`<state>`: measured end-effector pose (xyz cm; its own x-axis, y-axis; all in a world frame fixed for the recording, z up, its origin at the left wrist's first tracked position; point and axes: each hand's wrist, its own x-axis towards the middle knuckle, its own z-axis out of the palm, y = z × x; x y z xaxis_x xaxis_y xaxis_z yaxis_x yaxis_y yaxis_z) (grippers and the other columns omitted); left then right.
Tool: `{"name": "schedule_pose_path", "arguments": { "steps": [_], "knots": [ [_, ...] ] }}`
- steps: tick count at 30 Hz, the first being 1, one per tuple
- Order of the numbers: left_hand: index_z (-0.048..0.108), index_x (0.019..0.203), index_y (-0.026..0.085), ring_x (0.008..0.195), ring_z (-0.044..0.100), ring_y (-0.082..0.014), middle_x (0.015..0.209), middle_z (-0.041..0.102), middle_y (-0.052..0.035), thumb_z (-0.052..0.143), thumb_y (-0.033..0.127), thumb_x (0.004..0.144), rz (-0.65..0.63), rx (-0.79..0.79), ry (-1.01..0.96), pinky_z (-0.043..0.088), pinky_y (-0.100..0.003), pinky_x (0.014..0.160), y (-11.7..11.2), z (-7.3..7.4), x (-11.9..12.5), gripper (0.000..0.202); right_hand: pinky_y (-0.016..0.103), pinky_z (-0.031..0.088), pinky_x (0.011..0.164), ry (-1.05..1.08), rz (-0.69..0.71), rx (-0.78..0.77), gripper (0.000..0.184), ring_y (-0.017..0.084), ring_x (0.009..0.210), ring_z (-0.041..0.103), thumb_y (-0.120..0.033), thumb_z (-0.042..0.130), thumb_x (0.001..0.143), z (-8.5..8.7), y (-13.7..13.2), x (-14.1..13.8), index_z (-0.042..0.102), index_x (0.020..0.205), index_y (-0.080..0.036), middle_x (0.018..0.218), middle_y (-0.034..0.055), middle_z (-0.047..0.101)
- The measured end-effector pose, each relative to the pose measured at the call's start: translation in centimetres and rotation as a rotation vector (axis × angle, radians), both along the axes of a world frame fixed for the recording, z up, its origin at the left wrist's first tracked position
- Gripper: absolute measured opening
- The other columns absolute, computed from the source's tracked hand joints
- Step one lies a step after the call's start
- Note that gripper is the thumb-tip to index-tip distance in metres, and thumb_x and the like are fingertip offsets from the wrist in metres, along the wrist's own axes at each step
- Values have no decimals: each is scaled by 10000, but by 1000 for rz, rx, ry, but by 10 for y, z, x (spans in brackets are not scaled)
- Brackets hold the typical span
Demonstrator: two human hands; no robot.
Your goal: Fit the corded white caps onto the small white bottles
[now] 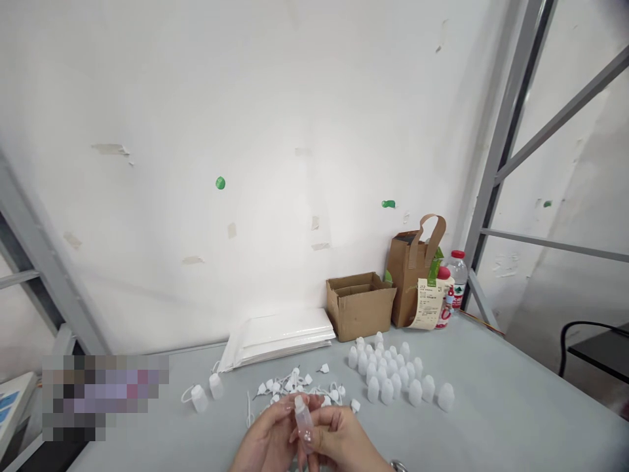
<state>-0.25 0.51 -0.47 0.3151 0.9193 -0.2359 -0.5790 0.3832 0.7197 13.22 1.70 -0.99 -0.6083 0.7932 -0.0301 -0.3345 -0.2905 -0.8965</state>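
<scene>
Bottle (303,423) pinched over a grey table (506,396)

Right hand (346,438) has thumb and fingers closed on the lower half, and the thing leans a bit, neck up. Left hand (268,429) is curled right beside it; from where I'm standing I can't tell if those fingers actually grip. Messy pile of white caps (290,385) just beyond the hands, loose bunch of frosted domes (415,393) off right, cardboard box (366,316) behind those, lol.
</scene>
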Motion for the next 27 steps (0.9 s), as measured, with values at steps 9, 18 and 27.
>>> {"name": "schedule_pose_path", "arguments": {
  "steps": [9,18,27],
  "knots": [
    [693,844,159,801,589,-235,910,685,-93,587,268,678,22,95,33,425,-319,624,-6,13,0,225,218,385,429,-90,-149,37,455,72,386,481,-506,795,450,3,2,-1,653,657,-127,545,-21,571],
    [676,847,169,614,552,-162,913,663,-82,611,321,663,28,78,46,373,-292,521,-4,8,1,247,267,454,519,-57,-145,82,407,118,463,558,-449,800,505,-10,4,-2,641,715,-139,539,-19,588],
    [664,834,161,730,603,-222,877,677,-87,632,304,642,45,86,42,370,-284,515,-5,8,8,242,249,463,522,-112,-236,154,398,112,521,549,-431,777,554,-22,3,-1,595,768,-148,640,-13,600]
  ]
}}
